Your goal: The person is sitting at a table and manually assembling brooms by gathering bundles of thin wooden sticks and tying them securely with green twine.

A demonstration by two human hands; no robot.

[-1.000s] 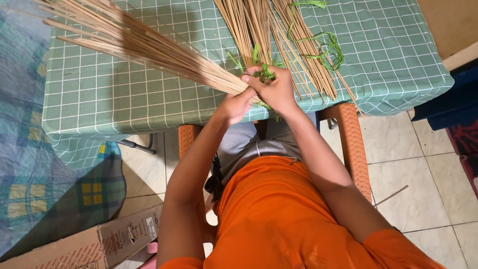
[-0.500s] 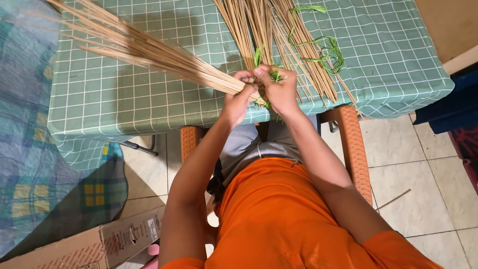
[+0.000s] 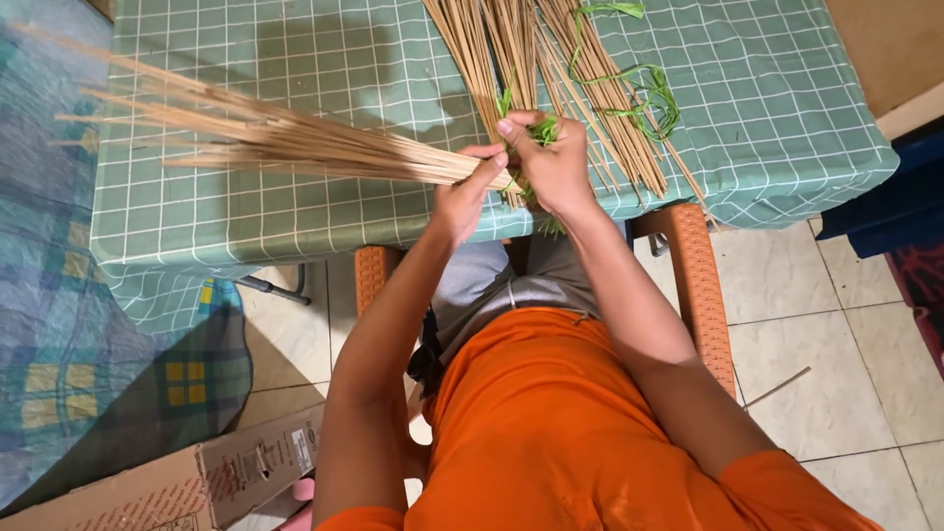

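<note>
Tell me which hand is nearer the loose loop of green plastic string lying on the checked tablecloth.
Right. The right hand sits just beside the loose green string loop, which lies up and to its right; the left hand is farther off, gripping the fanned bundle of thin tan sticks.

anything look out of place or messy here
One thin stick lies alone on the tiled floor right of the chair, away from the loose sticks on the table. Green string lies tangled over them.
</note>
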